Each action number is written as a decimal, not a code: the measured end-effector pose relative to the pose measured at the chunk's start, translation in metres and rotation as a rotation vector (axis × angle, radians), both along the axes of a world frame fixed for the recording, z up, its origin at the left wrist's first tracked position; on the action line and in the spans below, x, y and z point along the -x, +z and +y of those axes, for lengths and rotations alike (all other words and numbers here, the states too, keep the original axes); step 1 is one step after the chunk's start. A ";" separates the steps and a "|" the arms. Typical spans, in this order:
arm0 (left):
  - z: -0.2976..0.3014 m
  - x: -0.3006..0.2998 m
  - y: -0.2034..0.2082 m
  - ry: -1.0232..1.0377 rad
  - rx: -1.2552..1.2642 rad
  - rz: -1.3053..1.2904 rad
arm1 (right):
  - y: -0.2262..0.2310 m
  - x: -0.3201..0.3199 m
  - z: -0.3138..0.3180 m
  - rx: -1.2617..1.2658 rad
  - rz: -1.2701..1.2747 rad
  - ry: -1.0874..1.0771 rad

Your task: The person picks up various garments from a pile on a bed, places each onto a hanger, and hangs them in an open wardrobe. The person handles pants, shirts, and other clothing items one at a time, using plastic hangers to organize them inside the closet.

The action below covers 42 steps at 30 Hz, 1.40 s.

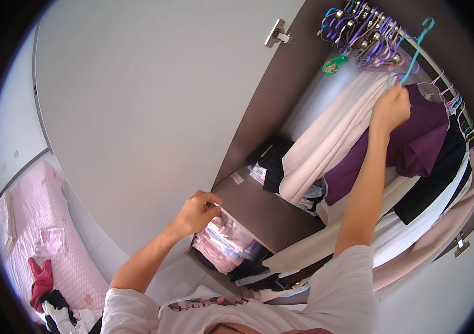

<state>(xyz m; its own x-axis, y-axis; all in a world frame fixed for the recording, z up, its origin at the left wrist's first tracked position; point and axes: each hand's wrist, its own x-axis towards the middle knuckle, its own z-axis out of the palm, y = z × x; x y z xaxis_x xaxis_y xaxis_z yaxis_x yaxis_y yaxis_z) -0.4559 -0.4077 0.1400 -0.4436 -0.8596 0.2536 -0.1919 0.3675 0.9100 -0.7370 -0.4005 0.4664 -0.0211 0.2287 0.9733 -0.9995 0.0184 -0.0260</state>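
Observation:
My right hand (391, 110) is raised inside the open wardrobe, closed round a teal clothes hanger (415, 54). The hanger's hook points up beside the rail. A long cream garment (334, 125) hangs down from just beside that hand, reaching the shelf; its kind is hard to make out. Behind my right wrist hangs a purple short-sleeved top (415, 133). Lower down, my left hand (198, 212) is by the shelf's front edge, above a stack of folded pink clothes (223, 242). Its fingers are curled, with a small dark spot at the tips that I cannot identify.
Many bare hangers (365, 36) crowd the far end of the rail (434, 61); more clothes hang at the right. Dark clothes lie on the shelf (248, 209). The large wardrobe door (153, 111) stands open. A bed with a pink cover (75, 228) is at the left.

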 end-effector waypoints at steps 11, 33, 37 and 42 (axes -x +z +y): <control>0.011 -0.047 -0.064 -0.035 0.000 -0.059 | -0.173 -0.063 0.048 -0.131 -0.616 0.753; 0.242 -0.282 -0.359 0.919 -0.891 -0.288 | -0.408 -0.404 0.154 -1.279 0.245 1.407; 0.313 -0.354 -0.421 1.490 -1.008 -0.327 | -0.424 -0.454 0.166 -1.557 0.173 1.410; 0.380 -0.412 -0.427 1.970 -1.495 -0.162 | -0.441 -0.507 0.173 -1.756 0.166 1.497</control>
